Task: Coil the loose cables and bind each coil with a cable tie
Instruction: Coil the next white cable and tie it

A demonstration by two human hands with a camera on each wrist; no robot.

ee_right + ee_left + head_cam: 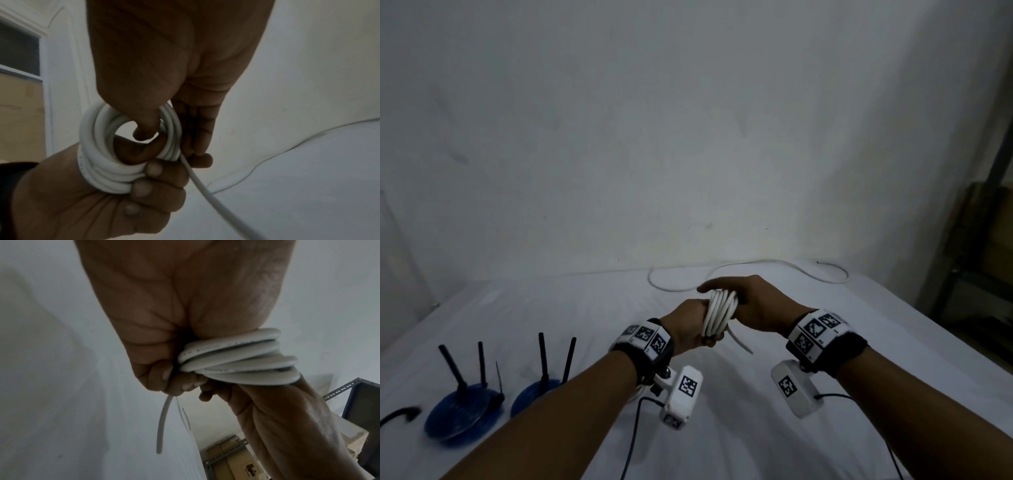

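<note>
White sheeting covers the table (825, 342), set against a plain pale wall (688, 120), where a white cable (719, 313) is seen wound into a small coil and held above the surface between both hands. The coil is gripped by the left hand (685, 325), its fingers (152, 170) curled tightly round the bundled loops, as shown from the right wrist. The far side of the coil is held by the right hand (753, 305), the thumb hooked through the loop's centre and the fingers (197, 128) pressed together along the outside of the strands. A short free end (739, 341) is seen sticking out below the coil toward the person, while the uncoiled length (774, 265) lies in loose curves along the table's far edge. Two blue router-like devices (462, 414) with upright black antennas are placed at the near left of the table, with a dark curved object (400, 414) just beside them. Metal shelving (983, 257) is visible at the right.
</note>
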